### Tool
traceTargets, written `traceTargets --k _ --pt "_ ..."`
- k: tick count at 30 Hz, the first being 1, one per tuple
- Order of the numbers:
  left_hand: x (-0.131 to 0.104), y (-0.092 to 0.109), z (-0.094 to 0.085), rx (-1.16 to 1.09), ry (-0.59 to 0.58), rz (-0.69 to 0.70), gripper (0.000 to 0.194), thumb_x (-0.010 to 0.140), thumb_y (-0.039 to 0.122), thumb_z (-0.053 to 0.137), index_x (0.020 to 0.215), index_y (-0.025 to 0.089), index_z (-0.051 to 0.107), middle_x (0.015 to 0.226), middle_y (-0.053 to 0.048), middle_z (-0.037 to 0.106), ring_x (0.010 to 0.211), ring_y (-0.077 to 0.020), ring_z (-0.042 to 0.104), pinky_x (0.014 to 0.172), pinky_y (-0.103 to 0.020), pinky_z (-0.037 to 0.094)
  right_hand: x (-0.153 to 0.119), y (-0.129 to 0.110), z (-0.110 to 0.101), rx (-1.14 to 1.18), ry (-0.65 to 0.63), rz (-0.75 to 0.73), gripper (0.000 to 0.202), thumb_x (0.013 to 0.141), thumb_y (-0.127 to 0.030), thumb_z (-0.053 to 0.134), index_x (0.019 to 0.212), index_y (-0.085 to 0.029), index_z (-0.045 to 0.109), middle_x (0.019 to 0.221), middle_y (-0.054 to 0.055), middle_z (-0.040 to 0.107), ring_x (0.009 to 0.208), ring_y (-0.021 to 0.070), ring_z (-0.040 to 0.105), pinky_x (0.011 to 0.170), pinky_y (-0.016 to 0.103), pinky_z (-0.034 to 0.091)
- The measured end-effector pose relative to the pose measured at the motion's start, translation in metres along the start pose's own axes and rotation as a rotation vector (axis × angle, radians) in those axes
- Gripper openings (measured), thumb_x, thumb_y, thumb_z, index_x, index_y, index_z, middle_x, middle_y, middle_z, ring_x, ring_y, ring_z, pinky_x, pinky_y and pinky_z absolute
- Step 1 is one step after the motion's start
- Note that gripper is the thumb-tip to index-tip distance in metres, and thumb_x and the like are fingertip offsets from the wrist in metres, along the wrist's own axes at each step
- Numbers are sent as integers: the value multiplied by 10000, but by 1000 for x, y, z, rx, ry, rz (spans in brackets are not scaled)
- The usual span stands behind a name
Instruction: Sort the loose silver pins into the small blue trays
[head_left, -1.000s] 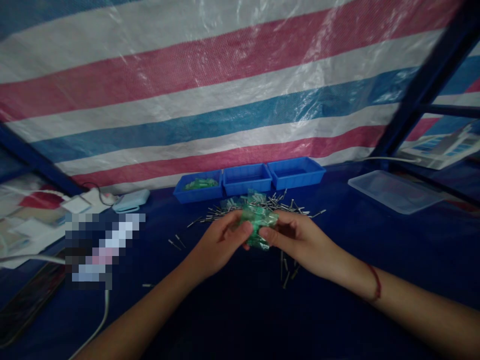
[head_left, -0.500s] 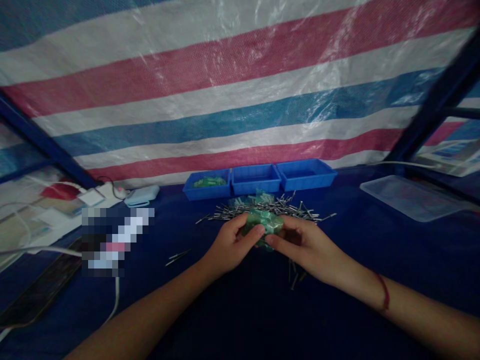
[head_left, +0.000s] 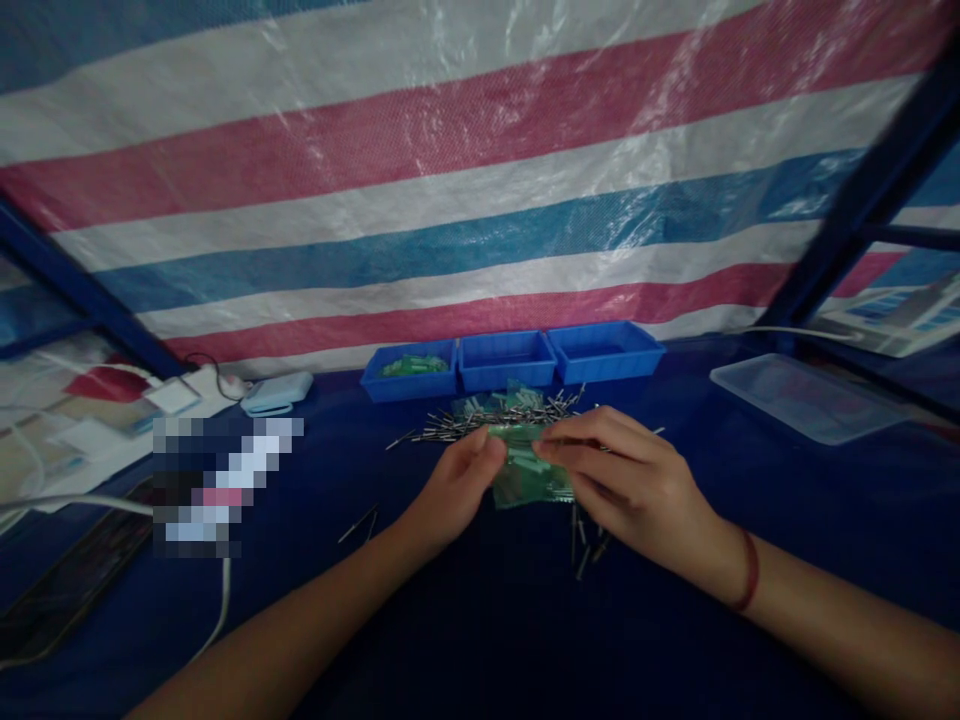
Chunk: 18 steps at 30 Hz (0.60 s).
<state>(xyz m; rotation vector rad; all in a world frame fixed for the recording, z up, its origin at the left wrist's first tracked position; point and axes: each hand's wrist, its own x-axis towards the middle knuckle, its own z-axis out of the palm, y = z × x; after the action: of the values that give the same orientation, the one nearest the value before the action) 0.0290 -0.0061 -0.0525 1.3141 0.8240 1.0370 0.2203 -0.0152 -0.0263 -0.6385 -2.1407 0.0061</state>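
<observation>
Between both hands is a small see-through green plastic packet (head_left: pixel 525 487) with pale slim pieces inside. My left hand (head_left: pixel 454 487) is closed on its left edge, thumb on top. With bent fingers, my right hand (head_left: pixel 637 475) pinches the packet's upper right side; its fingertips partly cover it. Just behind the hands lies a heap of thin metal pins that look like blind rivets (head_left: pixel 450 425), with more green packets (head_left: pixel 517 398) on top. A few loose pins (head_left: pixel 581 545) rest below the right hand, and others (head_left: pixel 358 523) lie to the left.
Three blue bins stand against the striped sheet: the left bin (head_left: pixel 375 385) holds green packets, beside a middle bin (head_left: pixel 506 375) and a right bin (head_left: pixel 611 365). A clear plastic lid (head_left: pixel 810 398) lies right. A phone (head_left: pixel 82 570), cables and a power strip (head_left: pixel 202 390) occupy the left.
The packet has gone from bunched up to spread flatter. My right hand has turned and lifted, its fingers now over the packet's upper right side. The view shifts slightly.
</observation>
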Motion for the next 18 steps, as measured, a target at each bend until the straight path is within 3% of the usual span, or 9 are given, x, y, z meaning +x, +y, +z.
traceTargets --k 4,8,11,13,16,18 --pt "0 4 2 142 86 69 303 736 442 656 795 160 562 681 18 560 616 -119 520 590 -236 409 5 -1 3 133 -29 165 309 822 -72 473 991 -234 675 1098 78 563 916 166 576 730 317 508" --pt "1 0 2 168 115 120 285 774 432 608 856 170 534 729 13 545 650 -124 517 606 -242 407 8 -3 9 338 -144 313 270 819 -144 524 1042 -229 648 927 38 658 797 142 623 700 287 517" --pt "0 -3 -1 117 109 174 312 862 504 440 882 193 454 685 29 495 576 -111 483 564 -243 393 18 0 10 369 -25 454 195 796 -199 568 961 -205 671 802 22 671 685 132 616 620 271 505" --pt "-3 -3 -4 155 91 253 348 905 517 304 800 201 406 605 51 406 501 -98 409 520 -237 352 33 6 12 372 100 543 187 772 -238 599 936 -192 674 709 3 643 594 115 575 555 259 479" --pt "-10 4 -6 398 -72 447 367 892 475 363 659 194 397 563 46 362 497 -100 362 504 -248 304 67 19 23 421 189 561 232 745 -258 626 955 -168 665 685 -4 618 566 102 536 558 264 465" --pt "-16 10 -3 653 -262 697 369 828 469 481 594 196 400 539 38 382 494 -108 359 478 -263 272 91 27 40 453 153 540 266 764 -261 597 996 -142 648 681 3 613 560 106 530 557 274 469"
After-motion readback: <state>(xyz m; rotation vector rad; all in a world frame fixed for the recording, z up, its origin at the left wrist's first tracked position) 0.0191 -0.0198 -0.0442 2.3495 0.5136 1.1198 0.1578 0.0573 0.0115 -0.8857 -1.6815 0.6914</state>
